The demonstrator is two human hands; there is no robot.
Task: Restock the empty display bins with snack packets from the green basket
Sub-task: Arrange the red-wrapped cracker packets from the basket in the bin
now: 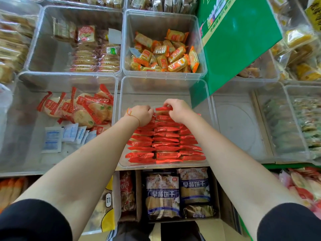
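A clear display bin (165,87) in the middle holds several rows of red snack packets (165,145), stacked on edge from its front wall toward the back. My left hand (141,114) is curled at the far end of the left row, its fingers hidden among the packets. My right hand (177,109) pinches the red packet at the far end of the middle row. The back part of the bin is bare. A green carton (239,46) leans over the bins at the upper right.
Left bin (22,119) has round crackers in red-striped wrappers and white sachets. The bin behind (165,14) holds orange-yellow packets. A bin at right (239,122) shows a bare bottom. Below the shelf edge a cardboard box (139,193) holds blue biscuit bags.
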